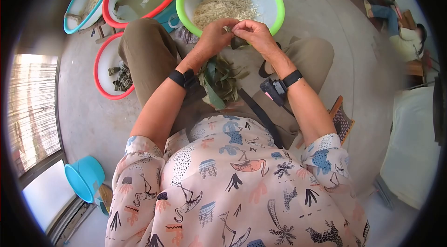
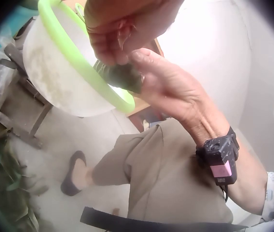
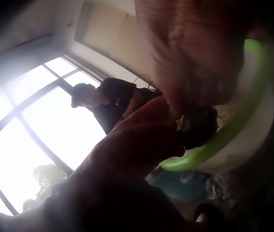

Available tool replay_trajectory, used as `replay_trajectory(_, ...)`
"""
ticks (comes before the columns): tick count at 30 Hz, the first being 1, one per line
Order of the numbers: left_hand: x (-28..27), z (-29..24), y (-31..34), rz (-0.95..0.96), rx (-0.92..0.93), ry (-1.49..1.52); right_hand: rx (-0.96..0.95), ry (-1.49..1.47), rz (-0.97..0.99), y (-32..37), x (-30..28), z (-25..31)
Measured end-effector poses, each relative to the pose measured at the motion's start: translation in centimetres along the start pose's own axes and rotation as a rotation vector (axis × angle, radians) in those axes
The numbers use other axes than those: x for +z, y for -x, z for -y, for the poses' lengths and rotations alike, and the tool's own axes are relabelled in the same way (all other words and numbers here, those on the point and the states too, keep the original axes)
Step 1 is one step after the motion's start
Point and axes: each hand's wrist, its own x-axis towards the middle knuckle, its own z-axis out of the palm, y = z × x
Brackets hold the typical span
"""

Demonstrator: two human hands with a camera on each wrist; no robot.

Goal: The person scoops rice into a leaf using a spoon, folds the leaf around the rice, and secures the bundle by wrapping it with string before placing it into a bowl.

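A small dark green leaf-wrapped dumpling (image 2: 120, 77) sits between both hands, close to the near rim of the green-rimmed basin (image 1: 280, 9). The right hand (image 1: 258, 37) grips it from the side, thumb toward the other hand. The left hand (image 1: 215, 38) has its fingers curled and pinching at the dumpling's top, the fingertips of both hands meeting there. In the head view the hands hide most of it; the right wrist view shows its dark side (image 3: 200, 126). Pale rice-like filling (image 1: 226, 4) lies heaped in the basin. Below the hands, long green leaves (image 1: 221, 79) lie between the knees.
At upper left, a red-rimmed basin (image 1: 106, 7) holds liquid and leaves, beside a blue-rimmed basin (image 1: 70, 25). A lower red-rimmed basin (image 1: 97, 77) contains several wrapped dumplings (image 1: 123, 79). A blue bucket (image 1: 86, 179) stands at lower left. Another person (image 3: 110, 101) is nearby.
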Motion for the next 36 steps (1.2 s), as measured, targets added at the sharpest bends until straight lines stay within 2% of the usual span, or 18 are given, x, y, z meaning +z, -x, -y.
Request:
replay_trajectory(6,0.2,0.7,-0.1,-0.077,0.061,0.024,0.013,-0.099,-0.033,-0.1,0.1,-0.1)
replay_trajectory(12,0.3,1.3,-0.5,-0.111,-0.009,0.179,0.081,-0.191,-0.031,0.1,-0.4,0.2)
replay_trajectory(15,0.1,1.1,-0.3,-0.102,-0.066,0.161,0.072,-0.219,-0.034,0.2,-0.3,0.1)
replay_trajectory(17,0.1,1.3,-0.6,-0.125,-0.137,0.266,0.072,-0.215,-0.036,0.0,-0.3,-0.3)
replay_trajectory(20,-0.1,1.1,-0.3,-0.151,-0.142,0.306,0.081,-0.197,-0.042,-0.1,-0.4,-0.2)
replay_trajectory(24,-0.3,-0.4,0.2,-0.245,-0.200,0.179,0.090,-0.178,-0.042,-0.1,-0.3,0.0)
replay_trajectory(26,-0.4,-0.8,0.3,-0.206,0.017,0.140,0.079,-0.181,-0.040,-0.1,-0.1,0.1)
replay_trajectory(27,-0.2,-0.7,0.3,-0.206,0.016,0.140,0.066,-0.184,-0.036,-0.1,-0.1,0.0)
replay_trajectory(29,0.1,-0.7,0.1,-0.086,0.039,0.230,0.044,-0.178,-0.036,-0.3,0.0,-0.2)
replay_trajectory(36,0.1,0.7,-0.7,-0.113,0.082,0.069,0.038,-0.174,-0.032,-0.3,0.1,0.4)
